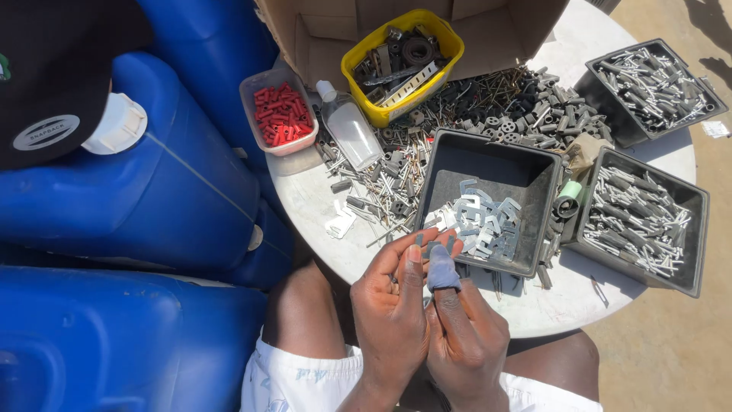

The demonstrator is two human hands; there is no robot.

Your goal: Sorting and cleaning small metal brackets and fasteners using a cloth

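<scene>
Working close together at the near edge of the round white worktop (335, 200), the left hand (390, 313) and right hand (467, 339) meet over the person's lap — the fingers of both are pinched around a small grey metal part (431, 249) held between them, most of it hidden by the fingertips. The right hand's thumb wears a blue-grey wrap (443, 268). Just beyond the hands sits a dark square tray (534, 164) holding a heap of flat grey metal clips (482, 223). To its right, touching it, stands a second dark tray (695, 229) full of pale metal pins, and a third tray (602, 84) of the same kind lies well apart at the far right. Loose grey screws and spacers (509, 107) are strewn across the worktop between them. Farther back stand a yellow tub (450, 46) of dark hardware, a clear tub of red plugs (280, 114), and a small clear bottle (352, 131) lying tilted between the two. Large blue drums (152, 191) crowd the left side.
</scene>
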